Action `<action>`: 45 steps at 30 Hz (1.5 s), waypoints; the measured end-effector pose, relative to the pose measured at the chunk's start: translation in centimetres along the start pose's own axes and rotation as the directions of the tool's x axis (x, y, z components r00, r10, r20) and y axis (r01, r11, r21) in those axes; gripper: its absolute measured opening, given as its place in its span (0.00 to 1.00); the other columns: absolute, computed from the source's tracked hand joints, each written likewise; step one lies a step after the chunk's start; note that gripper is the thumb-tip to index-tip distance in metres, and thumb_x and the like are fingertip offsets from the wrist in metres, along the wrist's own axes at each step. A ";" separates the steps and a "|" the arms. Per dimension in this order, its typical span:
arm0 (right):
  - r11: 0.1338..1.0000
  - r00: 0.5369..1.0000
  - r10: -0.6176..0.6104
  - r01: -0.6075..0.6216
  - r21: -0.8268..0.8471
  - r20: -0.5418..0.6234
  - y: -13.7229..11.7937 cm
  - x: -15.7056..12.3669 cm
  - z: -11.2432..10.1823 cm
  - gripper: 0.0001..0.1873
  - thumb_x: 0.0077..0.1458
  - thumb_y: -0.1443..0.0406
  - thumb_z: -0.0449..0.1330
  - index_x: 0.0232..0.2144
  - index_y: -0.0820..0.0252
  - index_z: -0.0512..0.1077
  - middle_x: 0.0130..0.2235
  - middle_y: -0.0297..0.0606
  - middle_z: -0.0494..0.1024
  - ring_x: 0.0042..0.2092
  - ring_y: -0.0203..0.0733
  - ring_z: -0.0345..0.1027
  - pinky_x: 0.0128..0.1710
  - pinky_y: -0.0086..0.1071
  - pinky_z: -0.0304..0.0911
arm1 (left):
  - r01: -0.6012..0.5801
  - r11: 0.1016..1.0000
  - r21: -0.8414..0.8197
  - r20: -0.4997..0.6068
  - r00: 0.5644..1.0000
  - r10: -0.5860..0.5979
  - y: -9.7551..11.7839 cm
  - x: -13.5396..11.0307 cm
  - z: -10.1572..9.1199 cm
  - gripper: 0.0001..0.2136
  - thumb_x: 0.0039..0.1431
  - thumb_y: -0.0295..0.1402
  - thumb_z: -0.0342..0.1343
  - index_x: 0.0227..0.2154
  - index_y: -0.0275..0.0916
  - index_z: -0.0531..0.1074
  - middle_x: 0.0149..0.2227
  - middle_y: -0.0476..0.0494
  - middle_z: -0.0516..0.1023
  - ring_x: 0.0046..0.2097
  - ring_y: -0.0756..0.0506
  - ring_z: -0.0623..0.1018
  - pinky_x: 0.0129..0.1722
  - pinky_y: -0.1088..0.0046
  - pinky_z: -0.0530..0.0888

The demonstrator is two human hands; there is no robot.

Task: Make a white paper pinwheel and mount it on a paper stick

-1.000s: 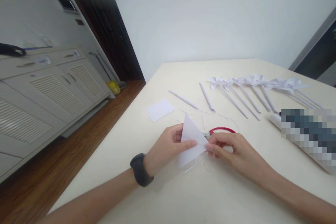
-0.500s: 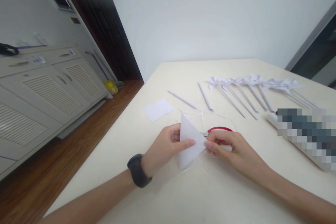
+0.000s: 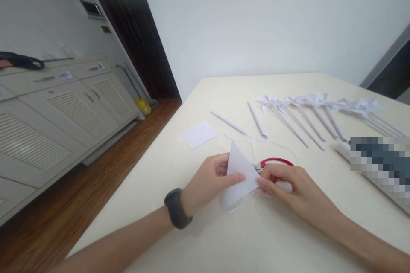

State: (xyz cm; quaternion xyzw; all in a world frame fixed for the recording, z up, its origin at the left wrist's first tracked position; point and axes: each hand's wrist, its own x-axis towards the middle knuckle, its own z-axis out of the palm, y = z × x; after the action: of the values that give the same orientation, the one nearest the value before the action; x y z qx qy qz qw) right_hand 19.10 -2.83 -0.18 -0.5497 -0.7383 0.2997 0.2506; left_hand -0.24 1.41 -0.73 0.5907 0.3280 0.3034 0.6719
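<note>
A white sheet of paper folded into a triangle [image 3: 238, 172] is held up between both hands, just over the table. My left hand [image 3: 221, 175] grips its left side, thumb across the front and fingers behind. With thumb and forefinger, my right hand [image 3: 278, 181] pinches the triangle's right corner. Behind that hand lie red-handled scissors [image 3: 276, 160], partly covered by the fingers and paper. Thin paper strips [image 3: 254, 149] are scattered around them. A flat piece of white paper [image 3: 200, 135] rests to the left, beyond my left hand.
Two rolled paper sticks [image 3: 257, 120] lie farther back. Several paper pinwheels [image 3: 315, 101] on rolled sticks are lined up at the back right. A long white object [image 3: 378, 175], partly pixelated, sits at the right. The table's left edge [image 3: 152, 147] drops to a wooden floor.
The view has turned slightly left, so everything appears shifted to the right. Both hands keep their hold on the folded paper, which looks tilted slightly differently.
</note>
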 end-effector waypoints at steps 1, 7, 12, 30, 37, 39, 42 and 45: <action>1.000 1.000 0.000 0.000 -0.006 0.003 0.0 0.0 0.0 0.13 0.57 0.61 0.49 0.23 0.58 0.66 0.25 0.30 0.70 0.29 0.35 0.64 0.27 0.27 0.54 | -0.004 1.000 0.006 -0.002 1.000 0.004 0.0 0.0 0.0 0.15 0.51 0.30 0.57 0.43 0.33 0.68 0.42 0.38 0.76 0.42 0.42 0.75 0.44 0.63 0.70; 1.000 1.000 -0.010 0.010 -0.008 0.021 0.0 0.1 0.1 0.13 0.57 0.62 0.49 0.23 0.58 0.66 0.25 0.31 0.71 0.29 0.35 0.65 0.25 0.26 0.52 | -0.011 1.000 0.017 -0.003 1.000 0.011 0.1 0.2 0.1 0.17 0.51 0.28 0.57 0.45 0.33 0.68 0.41 0.39 0.76 0.41 0.42 0.75 0.43 0.63 0.70; 0.998 0.998 -0.025 0.028 -0.052 0.057 0.0 0.1 0.4 0.13 0.57 0.62 0.48 0.23 0.59 0.64 0.25 0.32 0.70 0.27 0.36 0.63 0.25 0.27 0.53 | -0.017 0.999 0.032 0.013 1.000 0.016 0.1 0.0 0.1 0.15 0.51 0.28 0.57 0.44 0.34 0.70 0.41 0.39 0.76 0.42 0.42 0.75 0.42 0.65 0.70; 0.993 0.999 -0.008 0.012 -0.120 0.034 0.3 -0.2 0.5 0.15 0.58 0.61 0.47 0.21 0.59 0.59 0.24 0.32 0.67 0.27 0.36 0.61 0.25 0.27 0.51 | -0.032 0.989 0.143 0.007 0.999 0.032 -0.3 -0.1 0.3 0.13 0.52 0.33 0.56 0.40 0.32 0.70 0.41 0.37 0.76 0.42 0.40 0.74 0.42 0.64 0.70; 0.995 0.999 -0.018 0.022 -0.098 0.042 0.3 -0.2 0.5 0.14 0.58 0.61 0.47 0.21 0.58 0.59 0.24 0.32 0.66 0.26 0.35 0.60 0.24 0.27 0.51 | -0.024 0.990 0.138 -0.002 1.000 0.024 -0.4 -0.1 0.2 0.13 0.51 0.33 0.56 0.40 0.33 0.71 0.41 0.38 0.76 0.42 0.40 0.75 0.42 0.64 0.70; 0.995 0.999 -0.014 0.017 -0.096 0.036 0.2 -0.1 0.5 0.15 0.57 0.62 0.47 0.20 0.59 0.59 0.23 0.32 0.66 0.26 0.35 0.59 0.24 0.27 0.51 | -0.025 0.992 0.125 -0.008 1.000 0.027 -0.3 -0.1 0.2 0.13 0.51 0.33 0.56 0.40 0.33 0.72 0.41 0.39 0.77 0.42 0.40 0.75 0.41 0.65 0.71; 0.997 1.000 0.003 -0.001 -0.074 0.031 0.0 0.0 0.5 0.15 0.57 0.62 0.48 0.20 0.59 0.59 0.23 0.32 0.66 0.26 0.35 0.60 0.24 0.27 0.51 | -0.020 0.998 0.068 0.005 1.000 0.020 -0.1 0.0 0.0 0.14 0.51 0.33 0.57 0.40 0.34 0.72 0.40 0.39 0.77 0.41 0.41 0.76 0.41 0.65 0.71; 0.999 0.999 0.009 -0.007 -0.040 0.046 -0.3 0.0 0.4 0.14 0.57 0.63 0.48 0.20 0.59 0.61 0.23 0.32 0.68 0.26 0.35 0.60 0.25 0.27 0.52 | -0.009 1.000 0.022 0.017 1.000 0.009 -0.1 0.1 -0.1 0.14 0.51 0.32 0.57 0.41 0.34 0.73 0.39 0.39 0.78 0.41 0.41 0.76 0.41 0.65 0.71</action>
State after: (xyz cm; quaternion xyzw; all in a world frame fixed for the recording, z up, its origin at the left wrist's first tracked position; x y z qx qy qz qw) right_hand 18.60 -2.92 -0.28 -0.5504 -0.7475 0.2988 0.2214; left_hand -0.26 1.50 -0.85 0.6023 0.3229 0.2976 0.6667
